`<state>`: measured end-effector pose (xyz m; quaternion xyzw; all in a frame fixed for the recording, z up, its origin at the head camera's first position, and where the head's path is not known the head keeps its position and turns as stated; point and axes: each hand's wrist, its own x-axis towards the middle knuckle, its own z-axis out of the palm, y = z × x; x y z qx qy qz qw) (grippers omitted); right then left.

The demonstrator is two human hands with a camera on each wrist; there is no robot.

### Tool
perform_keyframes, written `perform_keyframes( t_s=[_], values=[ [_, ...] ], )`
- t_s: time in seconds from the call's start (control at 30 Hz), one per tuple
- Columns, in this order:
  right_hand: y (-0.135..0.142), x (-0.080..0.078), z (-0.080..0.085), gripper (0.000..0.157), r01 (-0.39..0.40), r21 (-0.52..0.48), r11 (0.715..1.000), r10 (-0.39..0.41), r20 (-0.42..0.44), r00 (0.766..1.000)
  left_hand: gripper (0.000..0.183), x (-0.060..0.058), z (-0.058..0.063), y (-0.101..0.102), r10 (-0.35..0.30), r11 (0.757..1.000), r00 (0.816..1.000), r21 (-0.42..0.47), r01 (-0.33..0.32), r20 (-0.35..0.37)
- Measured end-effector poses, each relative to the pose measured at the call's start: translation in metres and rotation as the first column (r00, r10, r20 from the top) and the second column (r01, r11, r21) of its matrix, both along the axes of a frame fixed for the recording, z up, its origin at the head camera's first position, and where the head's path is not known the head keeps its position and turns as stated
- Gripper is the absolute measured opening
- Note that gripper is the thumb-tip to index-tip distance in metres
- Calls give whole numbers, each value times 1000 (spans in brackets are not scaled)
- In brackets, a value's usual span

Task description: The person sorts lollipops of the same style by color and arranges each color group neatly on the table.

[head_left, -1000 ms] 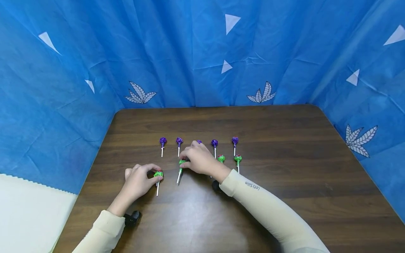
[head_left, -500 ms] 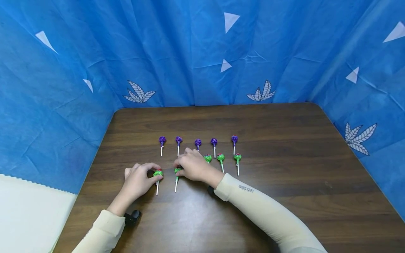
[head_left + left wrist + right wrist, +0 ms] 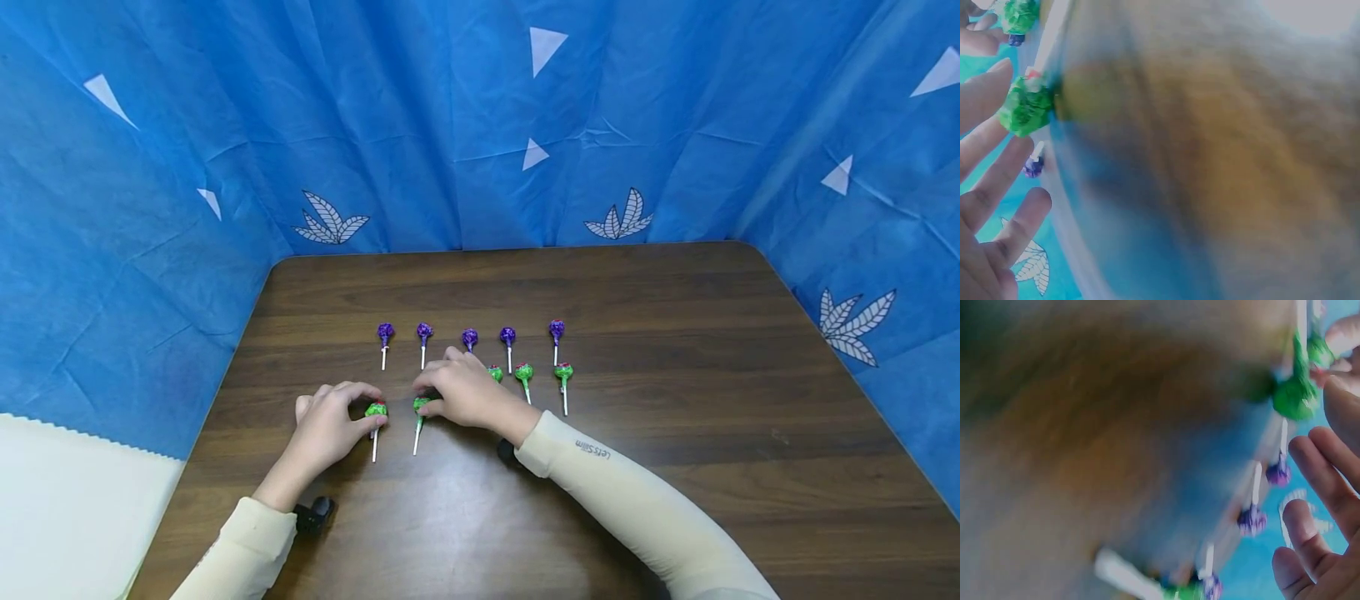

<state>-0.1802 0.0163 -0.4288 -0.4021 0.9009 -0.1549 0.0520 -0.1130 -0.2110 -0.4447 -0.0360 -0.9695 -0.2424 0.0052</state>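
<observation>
On the brown table, my left hand pinches the green wrapped head of a lollipop between thumb and forefinger. Its white stick points toward me. My right hand pinches a second green lollipop just to the right, its stick also toward me. In the left wrist view the green lollipop sits against the thumb and forefinger, with the other fingers spread. The right wrist view has the second green lollipop by the thumb tip.
A row of several purple lollipops lies behind my hands. More green lollipops lie right of my right hand, one partly hidden by it. Blue curtain borders the table at the back and sides.
My right hand has moved left and toward me with its green lollipop, whose stick has straightened, then stayed nearly still. The left hand has barely moved.
</observation>
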Motion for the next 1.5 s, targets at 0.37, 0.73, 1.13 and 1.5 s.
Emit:
perform_keyframes(
  t_s=[0.37,0.73,1.13,1.5],
  values=[
    [78,-21,9,37,221,-182,958,-203,110,973,42,-16,18,31,-79,997,995,0,79,-57],
    [125,-30,-10,34,344,-103,933,-331,121,936,36,-48,29,116,-237,967,965,-123,223,-110],
    [126,-28,-14,26,348,-73,935,-338,117,934,28,-72,19,153,-296,926,955,-251,283,-17],
    [125,-28,-14,28,352,-60,934,-341,146,929,21,-76,14,158,-322,910,946,-284,302,-26]
  ],
)
